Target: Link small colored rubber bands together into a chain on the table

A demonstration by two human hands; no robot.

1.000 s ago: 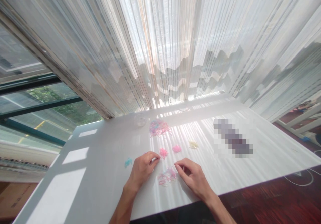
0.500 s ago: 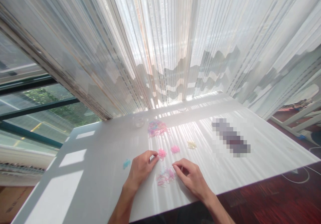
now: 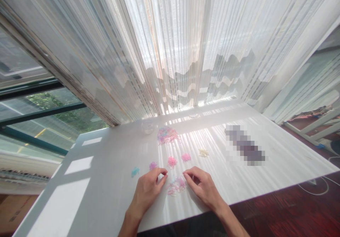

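A mixed pile of small rubber bands (image 3: 175,186), pink, lilac and pale blue, lies on the white table between my two hands. My left hand (image 3: 149,186) is at its left, thumb and forefinger brought together; anything in the pinch is too small to make out. On the right side, my right hand (image 3: 201,184) has its thumb and forefinger closed near the pile's upper edge, their contents also unclear. Sorted heaps lie just beyond: blue bands (image 3: 135,172), purple bands (image 3: 153,165) partly behind my left hand, deep pink bands (image 3: 172,162), lighter pink bands (image 3: 186,157) and pale yellow bands (image 3: 203,152).
A larger mixed heap of bands (image 3: 168,135) lies farther back, beside a clear round container (image 3: 147,127). A clear lid-like disc (image 3: 193,115) is near the curtain (image 3: 180,53). A pixelated dark object (image 3: 245,145) rests at right on the white table (image 3: 106,187).
My left hand has drawn back from the deep pink heap toward me, uncovering the purple heap. My right hand has stayed nearly in place.
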